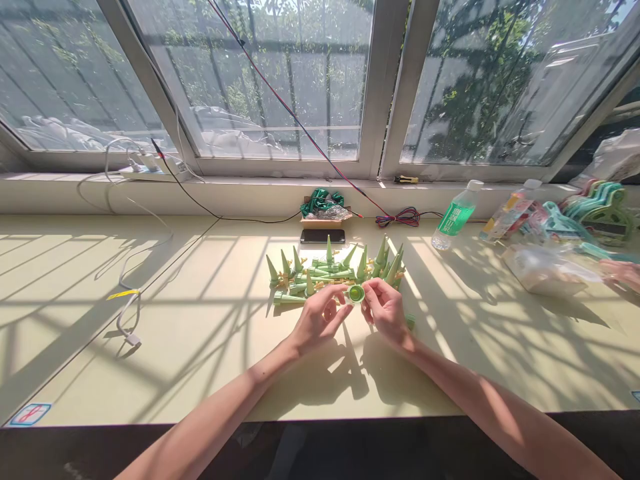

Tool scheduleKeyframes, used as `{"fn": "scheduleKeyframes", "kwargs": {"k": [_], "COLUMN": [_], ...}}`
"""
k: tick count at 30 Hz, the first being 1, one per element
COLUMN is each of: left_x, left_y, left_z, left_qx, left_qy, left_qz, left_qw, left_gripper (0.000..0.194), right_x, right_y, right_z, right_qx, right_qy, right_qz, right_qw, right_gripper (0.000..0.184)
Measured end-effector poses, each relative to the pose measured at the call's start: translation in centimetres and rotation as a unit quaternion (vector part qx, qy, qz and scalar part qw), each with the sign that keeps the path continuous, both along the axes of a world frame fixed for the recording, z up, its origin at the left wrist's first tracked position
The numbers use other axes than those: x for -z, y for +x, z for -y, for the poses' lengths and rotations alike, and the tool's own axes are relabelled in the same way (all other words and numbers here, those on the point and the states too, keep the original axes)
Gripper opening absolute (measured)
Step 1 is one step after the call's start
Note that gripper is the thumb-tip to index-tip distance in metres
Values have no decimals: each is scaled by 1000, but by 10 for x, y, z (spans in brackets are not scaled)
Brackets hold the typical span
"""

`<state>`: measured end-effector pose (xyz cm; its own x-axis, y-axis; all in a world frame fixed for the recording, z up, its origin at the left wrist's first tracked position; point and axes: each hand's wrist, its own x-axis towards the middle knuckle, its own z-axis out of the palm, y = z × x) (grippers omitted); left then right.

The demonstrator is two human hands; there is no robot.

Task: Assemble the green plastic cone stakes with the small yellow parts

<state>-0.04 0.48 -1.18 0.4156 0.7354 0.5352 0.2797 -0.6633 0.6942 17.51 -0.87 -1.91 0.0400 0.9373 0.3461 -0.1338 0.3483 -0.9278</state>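
Observation:
A green cone-shaped piece (355, 294) is held up between my two hands, its round hollow end facing me. My left hand (323, 312) grips its left side with curled fingers. On the other side, the fingertips of my right hand (385, 308) pinch near the rim. Just beyond my hands lies a cluster of similar green cones (325, 269), some upright and some on their sides, with small yellowish bits among them. One more green piece (411, 322) shows partly behind my right wrist.
Behind the cones lie a dark phone (323, 237) and a small box (327, 212) with green strips. To the right stand a green-labelled bottle (455, 217), another bottle (510, 212), a plastic-wrapped box (545, 268) and hangers (600, 207). Another person's hand (621, 272) is at the right edge. A white cable (131, 300) lies left.

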Motion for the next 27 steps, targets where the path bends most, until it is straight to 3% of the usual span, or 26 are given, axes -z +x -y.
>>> {"fn": "scheduleKeyframes", "kwargs": {"k": [4, 6, 9, 13, 16, 20, 24, 27], "left_x": [0, -1, -4, -8, -9, -7, -6, -5], "left_y": [1, 0, 0, 1, 4, 5, 1, -1], "left_z": [-1, 0, 0, -2, -2, -1, 0, 0], "left_qx": [-6, -6, 5, 34, 51, 28, -14, -18], "left_qy": [23, -3, -101, -284, -336, -281, -112, 9], "left_qz": [-1, 7, 46, 94, 106, 108, 79, 28], "left_qw": [1000, 1000, 994, 954, 934, 953, 990, 999], "left_gripper": [10, 14, 27, 49, 54, 50, 17, 26], "right_x": [4, 5, 5, 2, 3, 5, 5, 4], "right_y": [-2, -3, -2, 0, 0, -2, -2, -1], "right_z": [1, 2, 3, 3, 3, 2, 0, -2], "right_qx": [-15, -21, -20, -22, -19, -2, 12, 19], "right_qy": [8, 16, 34, 57, 62, 38, -1, -20], "right_qz": [12, 29, 63, 97, 107, 85, 39, 20], "right_qw": [1000, 999, 997, 993, 992, 996, 999, 999], "right_gripper": [27, 27, 25, 22, 21, 24, 29, 30]}}
